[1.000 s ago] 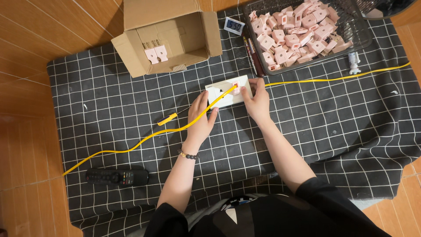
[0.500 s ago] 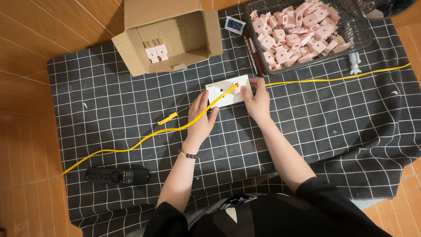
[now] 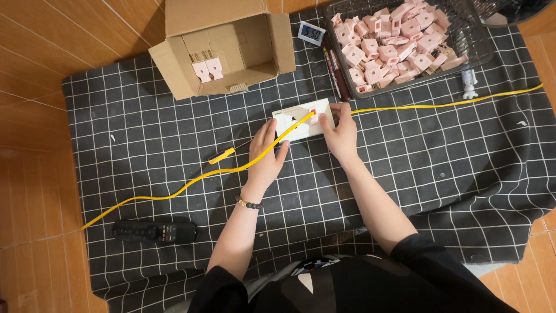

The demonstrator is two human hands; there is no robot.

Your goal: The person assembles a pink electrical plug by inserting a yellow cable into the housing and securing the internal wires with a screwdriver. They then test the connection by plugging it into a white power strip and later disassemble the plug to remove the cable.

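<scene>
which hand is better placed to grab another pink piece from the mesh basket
Probably the right hand: it rests at the white block's right end, just below the basket of pink pieces. The left hand sits farther off, under the yellow cable.

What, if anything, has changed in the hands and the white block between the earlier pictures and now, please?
Nothing has visibly changed: the left hand and right hand still hold the white block on the checked cloth, with the yellow cable running across it as before.
</scene>
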